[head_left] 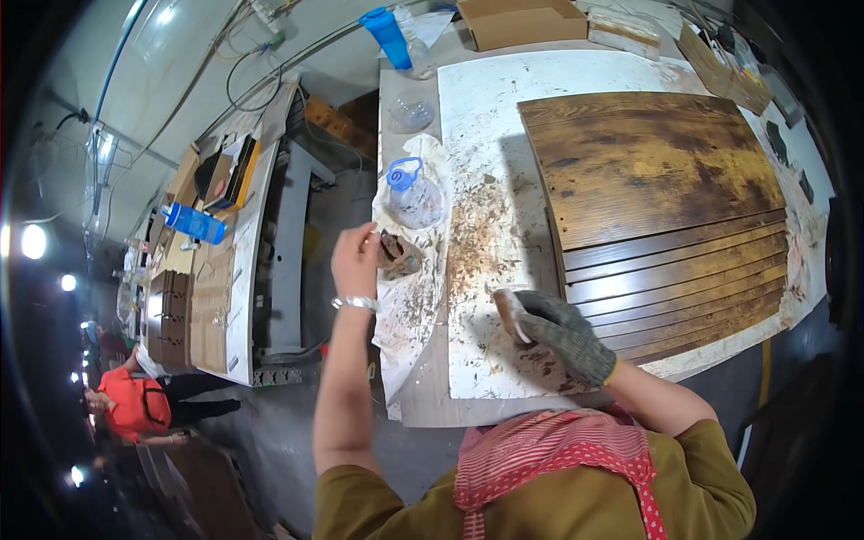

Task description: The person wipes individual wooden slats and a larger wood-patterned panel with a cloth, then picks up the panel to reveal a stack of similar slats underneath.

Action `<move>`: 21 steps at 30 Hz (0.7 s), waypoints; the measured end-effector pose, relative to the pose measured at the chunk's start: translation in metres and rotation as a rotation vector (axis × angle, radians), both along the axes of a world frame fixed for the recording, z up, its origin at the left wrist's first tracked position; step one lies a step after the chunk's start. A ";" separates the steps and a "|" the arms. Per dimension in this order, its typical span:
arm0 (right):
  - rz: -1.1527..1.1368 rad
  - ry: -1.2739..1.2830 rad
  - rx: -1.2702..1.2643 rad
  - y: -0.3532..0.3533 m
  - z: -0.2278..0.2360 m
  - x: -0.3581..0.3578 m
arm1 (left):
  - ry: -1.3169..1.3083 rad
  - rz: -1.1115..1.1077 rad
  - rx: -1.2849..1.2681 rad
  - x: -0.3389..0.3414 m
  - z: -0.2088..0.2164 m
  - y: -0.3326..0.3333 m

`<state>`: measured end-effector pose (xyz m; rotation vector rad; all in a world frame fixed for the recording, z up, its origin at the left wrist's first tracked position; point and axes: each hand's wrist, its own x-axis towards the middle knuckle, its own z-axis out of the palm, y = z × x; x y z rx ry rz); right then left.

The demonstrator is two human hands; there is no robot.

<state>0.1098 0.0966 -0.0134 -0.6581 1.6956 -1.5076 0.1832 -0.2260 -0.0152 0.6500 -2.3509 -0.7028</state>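
My left hand [354,259] is bare, with a pale bracelet at the wrist. Its fingers are loosely bent and slightly apart, beside a small stained cup [401,256] with dark brown matter in it. The cup stands on a spotted white cloth [407,315]. On my right hand [565,337] is a grey knitted glove. That hand is closed round a brown-stained, whitish pad [511,315] above the white board. To its right lie dark wood-grain panels: a wide one [657,166] and several narrow strips [675,292] side by side.
Brown smears and crumbs mark the white board [481,90]. A blue-handled clear jug [416,200], a clear bowl [412,112] and a blue cup [385,38] line its left side. Cardboard boxes [522,22] stand behind. At far left, a person in red [130,403] is near another bench.
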 end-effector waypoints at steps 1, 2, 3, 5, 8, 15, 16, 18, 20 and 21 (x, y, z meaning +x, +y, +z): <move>0.016 0.003 0.001 -0.011 -0.004 0.003 | 0.003 0.016 0.001 0.003 -0.005 -0.019; -0.030 -0.290 -0.027 -0.020 -0.010 0.005 | -0.086 -0.010 -0.101 -0.002 -0.017 -0.037; -0.070 -0.588 -0.059 -0.030 -0.014 0.008 | -0.180 -0.028 -0.208 -0.002 -0.022 -0.047; -0.070 -0.750 -0.122 -0.042 -0.026 0.010 | -0.195 -0.039 -0.237 -0.008 -0.029 -0.049; -0.054 -0.974 -0.219 -0.051 -0.022 0.011 | -0.273 -0.024 -0.213 -0.011 -0.035 -0.040; 0.040 -0.451 -0.077 -0.072 -0.014 -0.014 | -0.042 0.002 0.078 -0.004 -0.015 -0.044; 0.128 -0.045 0.077 -0.079 -0.005 -0.023 | 0.034 0.040 0.197 -0.003 -0.009 -0.045; 0.176 0.199 0.101 -0.101 0.009 -0.033 | 0.050 0.056 0.243 0.002 -0.005 -0.054; 0.107 0.828 0.005 -0.128 0.011 -0.040 | 0.126 0.050 0.472 0.006 -0.014 -0.068; 0.107 0.836 0.004 -0.142 0.008 -0.044 | 0.129 0.044 0.504 0.006 -0.017 -0.070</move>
